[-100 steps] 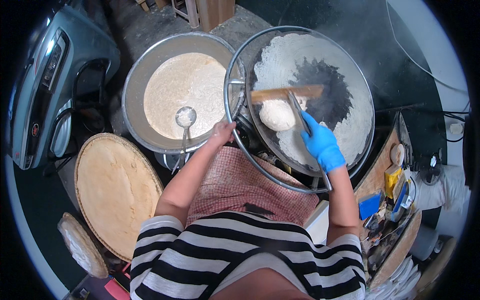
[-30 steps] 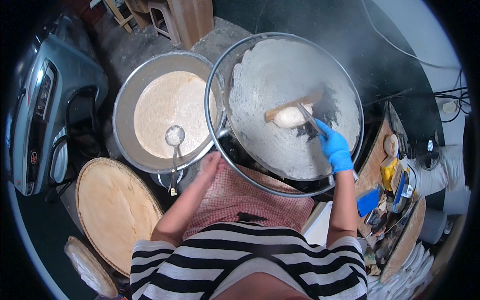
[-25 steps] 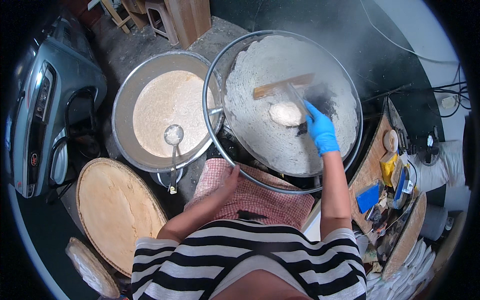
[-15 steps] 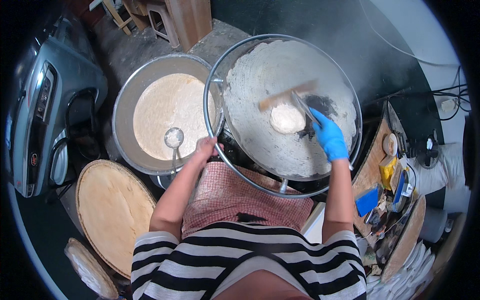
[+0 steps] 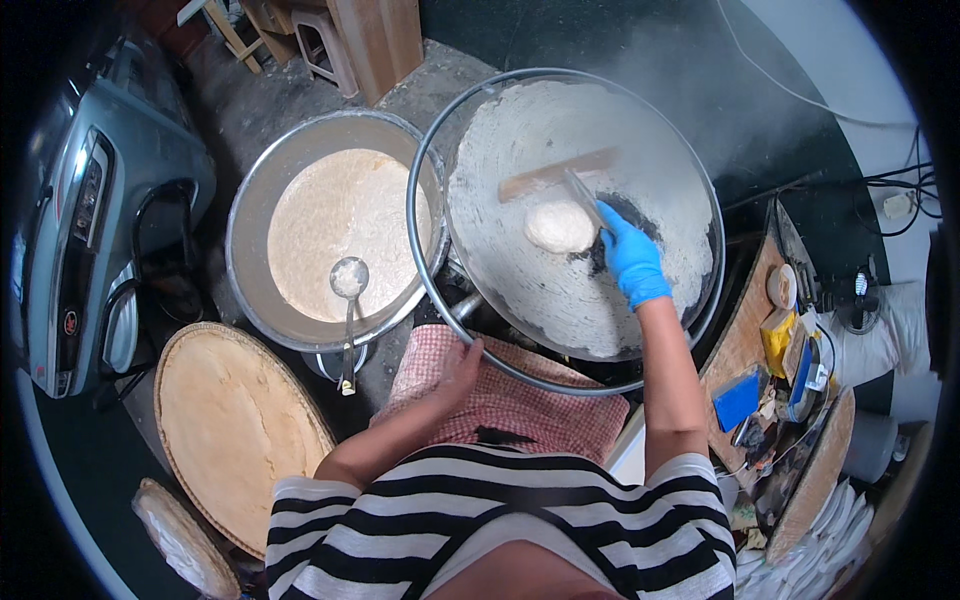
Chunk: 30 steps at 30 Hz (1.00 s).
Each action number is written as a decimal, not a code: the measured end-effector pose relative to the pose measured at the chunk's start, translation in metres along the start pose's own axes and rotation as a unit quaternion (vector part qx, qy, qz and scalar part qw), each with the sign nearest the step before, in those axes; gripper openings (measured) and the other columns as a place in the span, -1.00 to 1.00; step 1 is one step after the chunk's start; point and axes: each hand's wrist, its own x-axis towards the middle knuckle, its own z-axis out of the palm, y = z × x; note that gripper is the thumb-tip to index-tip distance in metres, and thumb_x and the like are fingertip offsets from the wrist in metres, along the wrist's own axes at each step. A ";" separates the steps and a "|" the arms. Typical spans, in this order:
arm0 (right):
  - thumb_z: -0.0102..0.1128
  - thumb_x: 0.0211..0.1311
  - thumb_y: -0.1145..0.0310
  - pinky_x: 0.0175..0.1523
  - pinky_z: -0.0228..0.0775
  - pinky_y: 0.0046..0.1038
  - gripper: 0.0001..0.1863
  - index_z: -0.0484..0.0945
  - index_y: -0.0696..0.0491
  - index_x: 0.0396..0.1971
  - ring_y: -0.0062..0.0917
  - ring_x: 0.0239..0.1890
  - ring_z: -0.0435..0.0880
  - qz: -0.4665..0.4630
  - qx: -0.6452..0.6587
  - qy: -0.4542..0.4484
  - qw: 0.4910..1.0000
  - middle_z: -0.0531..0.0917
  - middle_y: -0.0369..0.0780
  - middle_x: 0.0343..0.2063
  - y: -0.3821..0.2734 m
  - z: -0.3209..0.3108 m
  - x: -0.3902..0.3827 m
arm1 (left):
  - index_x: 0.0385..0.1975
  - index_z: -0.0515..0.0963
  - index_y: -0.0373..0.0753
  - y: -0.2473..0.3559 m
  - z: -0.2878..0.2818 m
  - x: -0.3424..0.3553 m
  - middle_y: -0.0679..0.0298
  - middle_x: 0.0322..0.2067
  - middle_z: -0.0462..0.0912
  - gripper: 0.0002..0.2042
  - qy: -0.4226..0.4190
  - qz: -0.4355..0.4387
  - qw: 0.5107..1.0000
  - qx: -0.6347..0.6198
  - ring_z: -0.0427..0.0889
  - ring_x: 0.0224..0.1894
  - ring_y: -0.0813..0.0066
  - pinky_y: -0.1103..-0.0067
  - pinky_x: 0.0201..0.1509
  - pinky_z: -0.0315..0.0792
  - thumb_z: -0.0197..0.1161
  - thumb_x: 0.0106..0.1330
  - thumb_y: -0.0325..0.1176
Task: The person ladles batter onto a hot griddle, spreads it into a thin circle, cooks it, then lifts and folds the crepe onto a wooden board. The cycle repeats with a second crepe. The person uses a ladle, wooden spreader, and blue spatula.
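Note:
In my right hand (image 5: 632, 258), gloved in blue, is the handle of a wooden batter spreader (image 5: 540, 178), closed in my fingers. The spreader's blade lies across the round griddle (image 5: 530, 315), just beyond a mound of pale batter (image 5: 558, 227). A thin batter layer covers much of the griddle, with a dark bare patch by my glove. Around the griddle runs a metal ring (image 5: 412, 200). My bare left hand (image 5: 458, 372) is closed on its near left part, fingers partly hidden. Left of the griddle, a ladle (image 5: 348, 280) rests in a large basin (image 5: 258, 175) of batter.
A round stack of flatbreads (image 5: 235, 430) stands at the lower left, beside a grey machine-like body (image 5: 90, 230). On the right, a wooden board (image 5: 735, 350) bears a blue box (image 5: 737, 400) and a yellow packet (image 5: 777, 340). Steam rises behind the griddle.
My left hand has slid nearer to me and rightward along with the turning ring. My right hand and the spreader moved slightly left and away; the batter mound also shifted left.

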 end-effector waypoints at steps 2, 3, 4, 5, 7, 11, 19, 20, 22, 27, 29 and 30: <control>-0.01 0.17 0.38 -0.13 0.39 -0.20 -0.56 0.36 -0.23 0.09 -0.10 -0.23 0.54 0.029 -0.002 -0.050 0.998 0.57 -0.02 -0.24 -0.003 0.000 -0.004 | -0.19 0.42 -0.27 0.007 -0.004 0.007 0.23 -0.41 0.60 -0.68 0.031 0.014 0.999 0.020 0.56 -0.48 0.42 0.55 -0.41 0.46 0.00 0.32 -0.12; -0.01 0.17 0.38 -0.13 0.39 -0.21 -0.56 0.36 -0.23 0.09 -0.10 -0.24 0.55 0.051 -0.036 -0.050 0.997 0.57 -0.02 -0.24 0.000 -0.005 -0.007 | -0.21 0.42 -0.29 0.014 -0.010 0.013 0.20 -0.44 0.61 -0.69 0.040 -0.001 0.999 0.027 0.57 -0.50 0.40 0.55 -0.44 0.46 0.00 0.33 -0.13; -0.01 0.17 0.38 -0.14 0.39 -0.21 -0.56 0.37 -0.23 0.09 -0.11 -0.24 0.55 0.044 -0.044 -0.067 0.996 0.57 -0.02 -0.24 0.002 -0.010 -0.011 | -0.24 0.42 -0.30 0.022 -0.019 0.022 0.19 -0.46 0.61 -0.70 0.011 -0.007 0.999 -0.042 0.57 -0.51 0.40 0.56 -0.45 0.47 0.00 0.33 -0.14; -0.01 0.17 0.38 -0.14 0.40 -0.22 -0.57 0.37 -0.22 0.08 -0.11 -0.24 0.55 0.066 -0.067 -0.105 0.990 0.57 -0.02 -0.24 0.006 -0.018 -0.012 | -0.27 0.42 -0.31 0.031 -0.032 0.031 0.18 -0.48 0.61 -0.71 -0.017 -0.010 0.994 -0.111 0.57 -0.53 0.40 0.56 -0.46 0.47 -0.01 0.33 -0.15; -0.01 0.17 0.38 -0.14 0.40 -0.22 -0.56 0.38 -0.22 0.08 -0.11 -0.24 0.55 0.046 -0.063 -0.091 0.993 0.56 -0.02 -0.24 0.010 -0.028 -0.009 | -0.32 0.42 -0.31 0.053 -0.060 0.055 0.17 -0.49 0.61 -0.72 -0.053 -0.047 0.980 -0.185 0.58 -0.53 0.41 0.57 -0.46 0.49 -0.01 0.34 -0.17; -0.01 0.16 0.39 -0.13 0.39 -0.21 -0.55 0.36 -0.21 0.10 -0.10 -0.24 0.54 0.049 -0.036 -0.056 0.997 0.56 -0.02 -0.22 -0.001 -0.014 0.005 | -0.34 0.42 -0.30 0.089 -0.091 0.093 0.18 -0.46 0.60 -0.70 -0.019 -0.041 0.990 -0.135 0.59 -0.46 0.46 0.59 -0.35 0.51 -0.01 0.34 -0.13; 0.00 0.16 0.37 -0.13 0.40 -0.22 -0.55 0.36 -0.22 0.10 -0.11 -0.25 0.56 0.059 -0.058 -0.092 0.992 0.57 -0.02 -0.26 0.007 -0.025 -0.016 | -0.26 0.44 -0.25 0.048 -0.077 0.032 0.25 -0.42 0.57 -0.67 0.028 -0.055 0.970 -0.237 0.51 -0.47 0.61 0.67 -0.43 0.40 0.03 0.31 -0.07; 0.00 0.16 0.37 -0.14 0.40 -0.22 -0.55 0.36 -0.22 0.09 -0.11 -0.25 0.56 0.089 -0.078 -0.089 0.989 0.57 -0.01 -0.26 0.008 -0.025 -0.013 | -0.28 0.45 -0.24 0.042 -0.064 0.020 0.25 -0.43 0.56 -0.68 0.023 -0.063 0.965 -0.254 0.51 -0.47 0.61 0.66 -0.44 0.40 0.03 0.31 -0.06; 0.01 0.16 0.35 -0.14 0.40 -0.22 -0.56 0.37 -0.21 0.09 -0.10 -0.24 0.55 0.050 -0.036 -0.057 0.996 0.57 -0.01 -0.26 0.008 -0.019 -0.003 | -0.31 0.46 -0.25 0.035 -0.036 0.000 0.24 -0.44 0.57 -0.69 -0.026 -0.039 0.975 -0.218 0.50 -0.49 0.55 0.61 -0.45 0.39 0.02 0.31 -0.09; 0.01 0.16 0.34 -0.16 0.40 -0.22 -0.55 0.36 -0.25 0.09 -0.09 -0.26 0.55 0.071 -0.011 -0.027 0.997 0.57 -0.01 -0.27 0.000 0.014 -0.012 | -0.31 0.49 -0.33 0.034 -0.010 -0.004 0.24 -0.49 0.58 -0.68 0.061 0.004 0.997 0.042 0.53 -0.50 0.44 0.58 -0.40 0.39 -0.05 0.33 -0.17; 0.02 0.15 0.36 -0.16 0.41 -0.25 -0.54 0.37 -0.31 0.08 -0.12 -0.26 0.56 0.101 -0.035 -0.051 0.993 0.58 -0.02 -0.28 0.008 0.006 -0.030 | -0.28 0.45 -0.36 0.037 -0.034 0.018 0.20 -0.52 0.59 -0.71 -0.041 0.001 0.994 -0.101 0.55 -0.51 0.39 0.55 -0.36 0.43 -0.05 0.34 -0.22; 0.02 0.15 0.36 -0.16 0.41 -0.25 -0.55 0.38 -0.31 0.07 -0.13 -0.26 0.57 0.080 -0.023 -0.071 0.994 0.58 -0.03 -0.28 0.015 -0.002 -0.038 | -0.30 0.44 -0.34 0.041 -0.046 0.034 0.19 -0.51 0.60 -0.73 -0.048 -0.018 0.991 -0.123 0.55 -0.51 0.41 0.54 -0.36 0.44 -0.04 0.34 -0.22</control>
